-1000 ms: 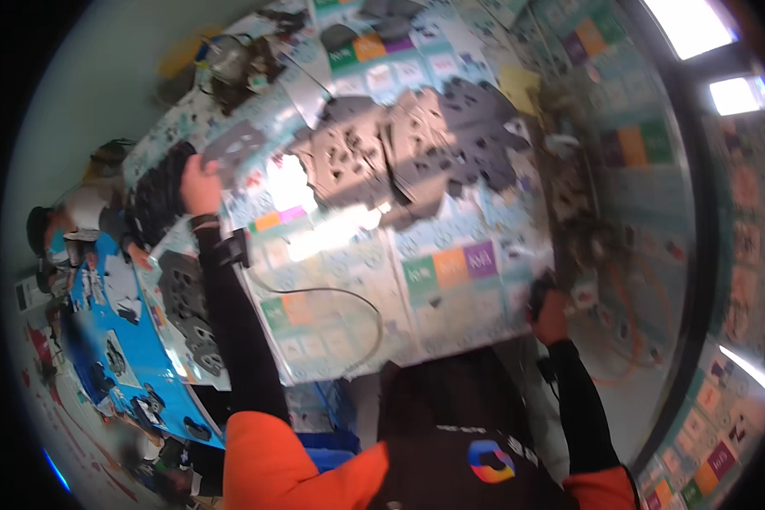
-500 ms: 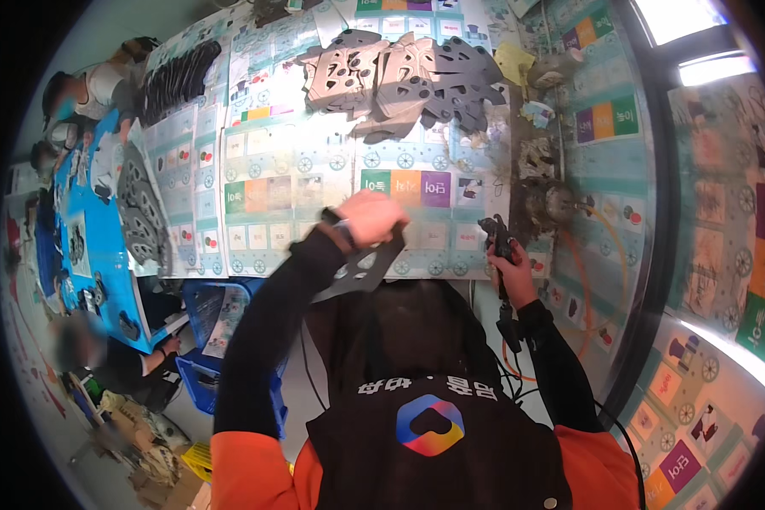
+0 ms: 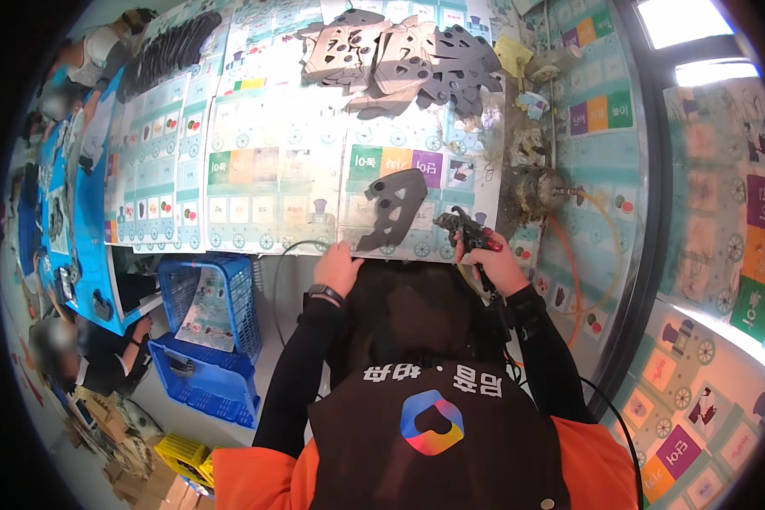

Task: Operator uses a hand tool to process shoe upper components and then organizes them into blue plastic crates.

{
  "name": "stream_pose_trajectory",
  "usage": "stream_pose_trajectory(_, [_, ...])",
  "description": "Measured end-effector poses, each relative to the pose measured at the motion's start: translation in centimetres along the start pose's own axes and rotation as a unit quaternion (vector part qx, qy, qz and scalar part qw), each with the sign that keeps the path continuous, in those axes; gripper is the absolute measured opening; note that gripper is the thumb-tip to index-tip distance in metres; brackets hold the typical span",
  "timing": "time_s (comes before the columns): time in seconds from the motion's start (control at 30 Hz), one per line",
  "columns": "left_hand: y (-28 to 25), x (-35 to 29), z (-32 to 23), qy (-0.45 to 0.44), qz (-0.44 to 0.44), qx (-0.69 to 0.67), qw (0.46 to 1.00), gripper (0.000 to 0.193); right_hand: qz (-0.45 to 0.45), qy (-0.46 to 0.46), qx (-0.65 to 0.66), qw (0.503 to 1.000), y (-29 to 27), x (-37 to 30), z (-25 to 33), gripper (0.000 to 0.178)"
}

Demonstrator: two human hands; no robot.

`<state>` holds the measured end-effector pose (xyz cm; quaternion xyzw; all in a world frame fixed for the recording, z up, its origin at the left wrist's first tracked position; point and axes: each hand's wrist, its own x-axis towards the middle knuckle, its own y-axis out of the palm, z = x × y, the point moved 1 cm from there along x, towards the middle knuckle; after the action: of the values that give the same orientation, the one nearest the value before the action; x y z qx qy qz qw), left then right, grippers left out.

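A flat grey cut-out piece (image 3: 398,204) with several holes lies on the sheet-covered table (image 3: 263,229) in front of me. Beside its lower end, my left hand (image 3: 338,269) rests at the table's front edge, fingers stretched out and holding nothing. My right hand (image 3: 500,262) is wrapped round a black spray gun (image 3: 463,225) with a red part, its head pointing left toward the grey piece. A dark cable or hose runs down from the gun along my right forearm.
Overlapping grey cut-out pieces (image 3: 399,59) lie at the table's far side, and a dark row of pieces (image 3: 170,51) at far left. Blue crates (image 3: 208,374) stand below left. Co-workers sit around a blue table (image 3: 93,212). A dirty round fitting (image 3: 540,191) with hoses is at right.
The grey piece, held in my left hand before, now lies on the table. My left hand has drawn back to the edge. The spray gun has moved left toward the piece.
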<state>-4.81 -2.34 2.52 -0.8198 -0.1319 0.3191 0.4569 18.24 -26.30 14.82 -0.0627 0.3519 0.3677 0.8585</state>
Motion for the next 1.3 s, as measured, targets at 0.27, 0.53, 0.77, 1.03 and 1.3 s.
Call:
stream_pose_trajectory(0.27, [0.5,-2.9,2.8,-0.073,0.138,-0.018,0.988,0.04,0.022,0.033,-0.011,0.999,0.6,1.0,-0.9,0.038])
stream_pose_trajectory(0.53, [3.7,3.2,-2.7,-0.194,-0.001,-0.452,0.87,0.037,0.028,0.019,-0.026,0.999,2.8,1.8,0.2,0.03])
stream_pose_trajectory(0.77, [3.7,4.5,-2.0,-0.143,0.025,-0.473,0.869,0.029,0.01,0.051,-0.087,0.995,3.7,2.9,0.8,0.025])
stream_pose_trajectory(1.03, [2.1,5.7,-1.0,-0.105,0.001,-0.387,0.916,0.028,0.041,-0.025,-0.194,0.98,3.7,6.1,-4.2,0.018])
stream_pose_trajectory(1.3, [3.5,5.3,-0.8,-0.097,-0.064,-0.279,0.953,0.026,0.032,-0.059,-0.34,0.938,6.4,6.8,-4.3,0.026])
